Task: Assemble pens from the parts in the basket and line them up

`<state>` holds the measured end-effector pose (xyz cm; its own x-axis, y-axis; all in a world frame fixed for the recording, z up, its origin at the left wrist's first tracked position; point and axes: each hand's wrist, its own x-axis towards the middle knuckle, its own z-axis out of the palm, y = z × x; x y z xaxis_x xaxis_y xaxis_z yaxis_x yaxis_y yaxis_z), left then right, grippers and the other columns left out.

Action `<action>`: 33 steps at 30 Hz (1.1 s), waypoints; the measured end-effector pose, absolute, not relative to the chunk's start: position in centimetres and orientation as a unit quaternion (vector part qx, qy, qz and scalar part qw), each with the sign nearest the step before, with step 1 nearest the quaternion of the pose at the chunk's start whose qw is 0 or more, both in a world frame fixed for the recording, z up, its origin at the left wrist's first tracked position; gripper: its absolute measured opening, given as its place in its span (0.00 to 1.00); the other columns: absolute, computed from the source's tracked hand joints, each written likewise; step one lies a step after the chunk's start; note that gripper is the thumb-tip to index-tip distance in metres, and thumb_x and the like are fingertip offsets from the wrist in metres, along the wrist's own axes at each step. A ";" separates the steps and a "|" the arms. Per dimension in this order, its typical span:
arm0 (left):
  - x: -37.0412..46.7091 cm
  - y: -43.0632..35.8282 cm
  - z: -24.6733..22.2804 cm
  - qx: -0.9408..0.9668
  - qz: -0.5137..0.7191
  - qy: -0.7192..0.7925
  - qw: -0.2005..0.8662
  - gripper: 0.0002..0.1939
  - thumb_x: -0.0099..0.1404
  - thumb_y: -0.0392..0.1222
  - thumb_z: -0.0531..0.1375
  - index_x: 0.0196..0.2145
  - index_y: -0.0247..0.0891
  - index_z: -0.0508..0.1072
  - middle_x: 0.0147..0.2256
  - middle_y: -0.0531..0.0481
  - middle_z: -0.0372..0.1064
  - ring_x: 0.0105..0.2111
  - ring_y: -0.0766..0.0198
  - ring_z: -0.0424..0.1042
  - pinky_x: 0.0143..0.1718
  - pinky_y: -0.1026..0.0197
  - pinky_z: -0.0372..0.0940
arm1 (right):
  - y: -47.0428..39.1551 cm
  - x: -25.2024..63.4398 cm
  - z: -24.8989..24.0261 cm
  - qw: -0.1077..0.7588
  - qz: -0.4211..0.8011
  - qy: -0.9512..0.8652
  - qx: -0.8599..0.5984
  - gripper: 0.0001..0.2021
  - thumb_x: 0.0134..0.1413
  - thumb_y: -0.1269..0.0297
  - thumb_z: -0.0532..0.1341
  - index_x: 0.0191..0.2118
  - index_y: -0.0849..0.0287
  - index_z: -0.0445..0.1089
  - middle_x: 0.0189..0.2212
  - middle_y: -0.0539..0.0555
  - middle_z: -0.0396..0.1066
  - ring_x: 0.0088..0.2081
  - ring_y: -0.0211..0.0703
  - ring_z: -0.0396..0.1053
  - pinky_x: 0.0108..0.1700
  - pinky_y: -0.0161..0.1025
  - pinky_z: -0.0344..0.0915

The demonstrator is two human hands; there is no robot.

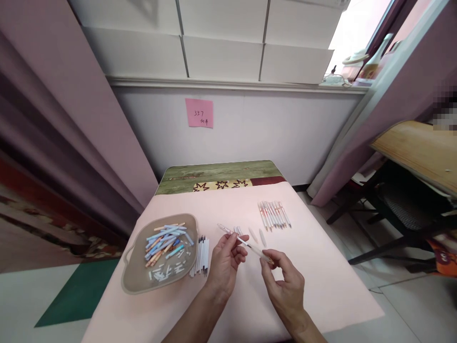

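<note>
A slim white pen (243, 241) slants between both hands over the pink table cover. My left hand (225, 259) is closed on its upper left part. At the lower right end, the thumb and fingers of my right hand (283, 281) pinch a translucent barrel (260, 254); a dark stretch shows between the hands. Just beyond them lie two loose pale pieces (263, 237) and several short white parts (237, 230). Left of my left hand is a bundle of white refills (203, 256) with dark tips. A row of white and orange pens (274, 215) lies farther back.
A beige basket (129, 268) at the left holds blue and orange pen parts and small clear pieces. The pink cover (321, 286) ends before a green patterned strip (221, 170) by the wall. A pink note (199, 113) hangs there. A wooden desk (414, 143) stands at right.
</note>
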<state>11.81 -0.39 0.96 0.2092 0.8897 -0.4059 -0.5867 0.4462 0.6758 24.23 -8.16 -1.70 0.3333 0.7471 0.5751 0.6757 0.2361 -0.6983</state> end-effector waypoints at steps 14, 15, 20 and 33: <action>12.1 -0.5 1.1 0.212 0.479 0.391 0.757 0.12 0.57 0.42 0.65 0.32 0.35 0.66 0.34 0.42 0.76 0.20 0.72 0.67 0.18 0.70 0.60 | -8.4 24.3 -1.5 0.534 0.035 -0.592 -0.602 0.08 0.55 0.69 0.60 0.42 0.58 0.68 0.27 0.49 0.70 0.26 0.36 0.68 0.31 0.33 0.66; 12.1 -0.5 1.0 0.216 0.475 0.389 0.759 0.12 0.57 0.42 0.65 0.32 0.35 0.66 0.34 0.42 0.76 0.20 0.72 0.67 0.18 0.70 0.60 | -8.4 24.3 -1.5 0.534 0.034 -0.591 -0.604 0.08 0.55 0.69 0.60 0.42 0.58 0.68 0.27 0.49 0.71 0.26 0.36 0.68 0.31 0.33 0.67; 12.4 -0.8 0.7 0.225 0.441 0.371 0.786 0.13 0.56 0.43 0.66 0.33 0.35 0.67 0.35 0.44 0.75 0.19 0.71 0.67 0.17 0.69 0.58 | -8.2 24.3 -2.0 0.534 0.038 -0.575 -0.619 0.07 0.55 0.68 0.60 0.42 0.58 0.68 0.28 0.49 0.72 0.26 0.36 0.69 0.31 0.32 0.67; 12.4 -0.6 0.2 0.213 0.440 0.374 0.788 0.12 0.54 0.43 0.67 0.32 0.33 0.72 0.35 0.45 0.75 0.19 0.74 0.65 0.18 0.70 0.58 | -7.6 24.4 -1.9 0.539 0.027 -0.589 -0.601 0.07 0.55 0.69 0.61 0.40 0.58 0.68 0.26 0.48 0.71 0.26 0.35 0.69 0.31 0.31 0.68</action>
<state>12.44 -0.65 0.18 0.3330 0.8534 -0.4011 -0.5351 0.5212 0.6648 24.38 -7.59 -1.86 0.3043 0.7374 0.6030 0.6800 0.2752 -0.6796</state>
